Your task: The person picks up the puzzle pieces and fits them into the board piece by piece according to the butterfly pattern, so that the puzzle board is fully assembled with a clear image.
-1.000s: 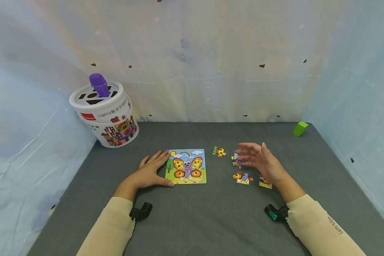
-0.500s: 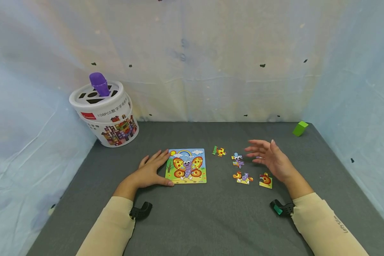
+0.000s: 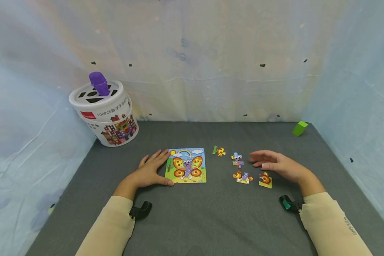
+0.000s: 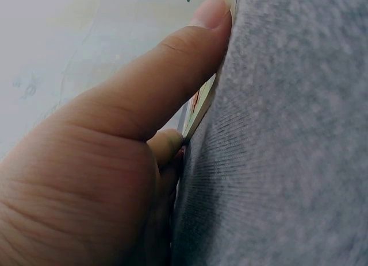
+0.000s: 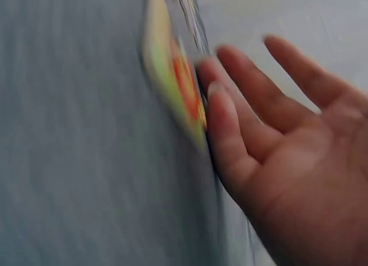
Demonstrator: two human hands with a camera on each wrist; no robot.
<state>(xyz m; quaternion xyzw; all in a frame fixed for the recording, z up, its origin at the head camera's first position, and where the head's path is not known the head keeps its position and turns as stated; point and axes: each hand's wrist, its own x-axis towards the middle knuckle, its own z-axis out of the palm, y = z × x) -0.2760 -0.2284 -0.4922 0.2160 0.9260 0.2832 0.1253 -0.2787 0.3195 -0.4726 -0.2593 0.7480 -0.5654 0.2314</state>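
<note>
A square butterfly puzzle lies flat in the middle of the table. My left hand rests spread at its left side, thumb along the lower left corner and index fingertip at the upper left one. In the left wrist view the thumb touches the board's edge. Right of the puzzle lie loose jigsaw pieces: a green-and-yellow one, a purple face piece, a purple-and-orange one and an orange spiral piece. My right hand, fingers loosely extended, is just behind the spiral piece; whether it touches anything is unclear.
A white bucket with a shape-sorter lid and a purple block in it stands at the back left. A green block sits at the back right corner. Pale cloth walls enclose the grey table.
My right hand has moved right, away from the face piece, then turned palm down and lower. The spiral piece has come fully into view. My left hand and the puzzle have stayed put.
</note>
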